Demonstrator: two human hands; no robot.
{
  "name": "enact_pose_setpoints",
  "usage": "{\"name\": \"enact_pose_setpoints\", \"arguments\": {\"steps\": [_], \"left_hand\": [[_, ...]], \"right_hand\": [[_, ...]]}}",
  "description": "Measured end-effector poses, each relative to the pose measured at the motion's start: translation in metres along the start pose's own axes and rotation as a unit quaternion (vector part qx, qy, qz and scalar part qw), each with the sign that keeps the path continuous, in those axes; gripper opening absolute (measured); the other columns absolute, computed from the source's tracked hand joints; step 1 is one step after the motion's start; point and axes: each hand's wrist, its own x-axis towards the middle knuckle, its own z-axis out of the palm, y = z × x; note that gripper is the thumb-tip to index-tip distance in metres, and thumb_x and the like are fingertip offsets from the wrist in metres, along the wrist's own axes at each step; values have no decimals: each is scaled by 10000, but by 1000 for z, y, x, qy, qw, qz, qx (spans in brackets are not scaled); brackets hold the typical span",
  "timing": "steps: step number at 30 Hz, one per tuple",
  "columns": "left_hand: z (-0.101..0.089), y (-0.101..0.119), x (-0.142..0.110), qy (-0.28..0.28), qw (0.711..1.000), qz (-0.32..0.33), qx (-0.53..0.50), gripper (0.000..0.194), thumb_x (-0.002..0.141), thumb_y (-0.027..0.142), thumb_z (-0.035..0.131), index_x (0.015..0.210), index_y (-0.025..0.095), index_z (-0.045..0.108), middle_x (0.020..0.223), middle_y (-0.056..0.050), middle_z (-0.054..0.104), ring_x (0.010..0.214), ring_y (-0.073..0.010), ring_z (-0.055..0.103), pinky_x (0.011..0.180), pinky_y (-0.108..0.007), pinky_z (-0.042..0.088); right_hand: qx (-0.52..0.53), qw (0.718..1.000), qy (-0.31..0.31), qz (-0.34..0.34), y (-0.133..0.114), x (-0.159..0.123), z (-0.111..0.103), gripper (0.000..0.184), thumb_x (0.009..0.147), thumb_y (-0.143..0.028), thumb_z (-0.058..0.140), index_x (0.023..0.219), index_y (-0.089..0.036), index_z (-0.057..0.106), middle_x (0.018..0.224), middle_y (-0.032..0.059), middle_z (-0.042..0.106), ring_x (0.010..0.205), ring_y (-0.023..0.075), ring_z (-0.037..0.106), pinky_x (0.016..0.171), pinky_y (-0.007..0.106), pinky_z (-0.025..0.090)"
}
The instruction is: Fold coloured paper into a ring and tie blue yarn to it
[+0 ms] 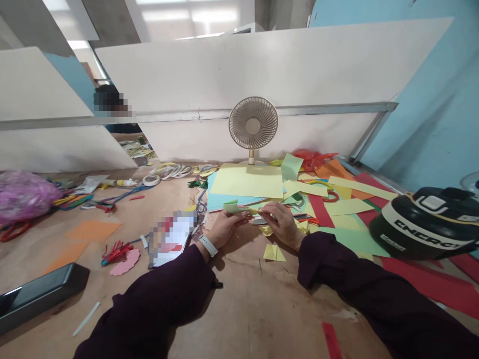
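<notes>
My left hand (225, 228) is closed in a pinch on a small folded light green paper piece (234, 207), held just above the brown table (247, 309). My right hand (281, 223) is closed too, its fingertips pinching the right end of the same paper strip near a yellowish part. A white band sits on my left wrist. Both arms wear dark purple sleeves. A small yellow folded paper (274, 253) lies on the table just below my right hand.
Coloured paper sheets (249, 182) cover the table's right half. A small fan (253, 123) stands at the white partition. A black helmet (426, 222) is at right, a dark case (37, 296) at left, a purple bag (22, 192) far left, tape rolls (151, 179) behind.
</notes>
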Motion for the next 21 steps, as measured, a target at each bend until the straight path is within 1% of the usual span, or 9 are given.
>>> {"name": "enact_pose_setpoints", "arguments": {"steps": [4, 7, 9, 11, 13, 16, 21], "left_hand": [[-2, -3, 1, 1, 1000, -6, 12, 285, 626, 230, 852, 853, 140, 705, 801, -19, 724, 753, -128, 670, 763, -239, 500], [-5, -6, 1, 3, 999, -19, 30, 322, 638, 274, 851, 886, 135, 699, 817, -30, 727, 739, -139, 686, 729, -238, 515], [-6, -7, 1, 9, 999, -29, 45, 343, 663, 329, 836, 901, 128, 694, 793, -41, 729, 700, -146, 694, 666, -231, 521], [-7, -8, 1, 19, 997, -36, 59, 365, 686, 391, 815, 901, 125, 687, 754, -46, 727, 650, -147, 695, 600, -217, 515], [-7, -8, 1, 25, 996, -37, 71, 392, 694, 438, 799, 901, 126, 682, 749, -49, 730, 627, -147, 696, 571, -212, 515], [-5, -7, 1, 24, 995, -38, 86, 426, 687, 477, 792, 897, 123, 683, 753, -58, 734, 624, -151, 699, 575, -218, 529], [-2, -5, -1, 20, 993, -40, 109, 435, 682, 494, 788, 875, 116, 695, 737, -71, 737, 630, -154, 700, 569, -209, 522]], "right_hand": [[13, 999, -6, 42, 1, 0, 1, 162, 944, -321, 514, 908, -222, 637, 823, 56, 667, 791, 196, 632, 734, 334, 523], [26, 996, -19, 82, 0, -1, 1, 222, 948, -384, 498, 950, -217, 645, 854, 58, 689, 770, 184, 652, 716, 307, 528], [36, 993, -29, 111, -2, -1, 1, 250, 949, -407, 492, 1005, -214, 641, 831, 50, 697, 714, 171, 661, 668, 281, 529], [46, 988, -39, 140, -4, -2, 1, 277, 955, -420, 477, 1041, -210, 635, 757, 31, 687, 632, 156, 654, 604, 258, 518], [54, 984, -46, 163, -7, -2, 1, 309, 963, -436, 447, 1046, -205, 634, 691, 18, 666, 572, 146, 639, 556, 244, 501], [62, 979, -58, 184, -10, -2, 0, 349, 964, -461, 423, 1034, -194, 637, 641, 16, 641, 537, 145, 622, 530, 241, 482], [90, 971, -87, 205, -12, -1, -1, 349, 950, -479, 443, 1013, -190, 628, 582, -2, 615, 466, 135, 592, 500, 239, 473]]}}
